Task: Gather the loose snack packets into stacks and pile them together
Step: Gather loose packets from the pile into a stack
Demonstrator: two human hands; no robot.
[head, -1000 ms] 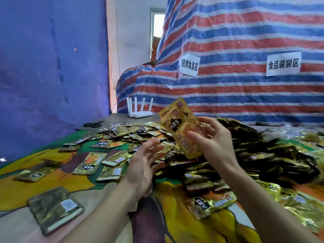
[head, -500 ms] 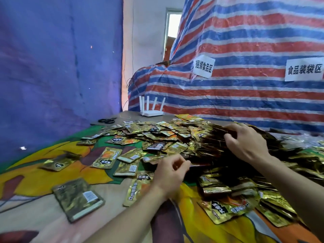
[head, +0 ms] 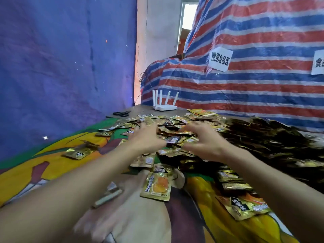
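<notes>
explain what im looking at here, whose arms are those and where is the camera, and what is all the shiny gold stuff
There is no machine here: these are a person's two bare arms, filmed by a wide-angle camera worn on their head, looking forward and down. The left hand and right hand reach out with fingers spread over a heap of gold snack packets on a colourful printed cloth. The hands are blurred, but neither plainly holds a packet. More packets lie loose nearer the camera, such as one with an orange picture. At the far end are a white router and black scissors, with a striped tarp behind.
</notes>
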